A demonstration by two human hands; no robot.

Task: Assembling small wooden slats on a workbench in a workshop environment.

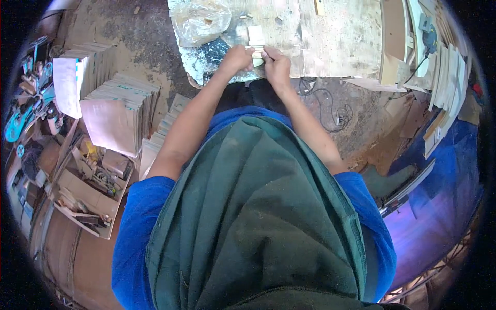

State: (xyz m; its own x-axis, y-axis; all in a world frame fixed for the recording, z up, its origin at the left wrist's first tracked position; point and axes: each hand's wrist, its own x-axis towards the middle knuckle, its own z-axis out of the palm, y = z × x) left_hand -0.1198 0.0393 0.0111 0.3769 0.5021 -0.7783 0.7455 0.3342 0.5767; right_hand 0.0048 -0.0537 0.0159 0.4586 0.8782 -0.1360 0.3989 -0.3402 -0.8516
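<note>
At the near edge of the worktable (pixel 338 49), my left hand (pixel 238 58) and my right hand (pixel 277 65) are close together, fingers bent inward. Between them they pinch a small pale piece (pixel 257 50) that looks like wood, one hand at each end. Just beyond my fingertips lies a pale, flat rectangular block (pixel 255 34), and the small piece appears to lie against its near end. The fingers partly cover the piece, so its exact shape is hard to make out.
A clear plastic bag (pixel 200 21) lies on the table's left part. Stacked panels (pixel 121 111) stand on the floor at left, near a box of tools and scraps (pixel 93 188). More boards (pixel 448 82) lean at right. A dark cable (pixel 330 98) trails below the table edge.
</note>
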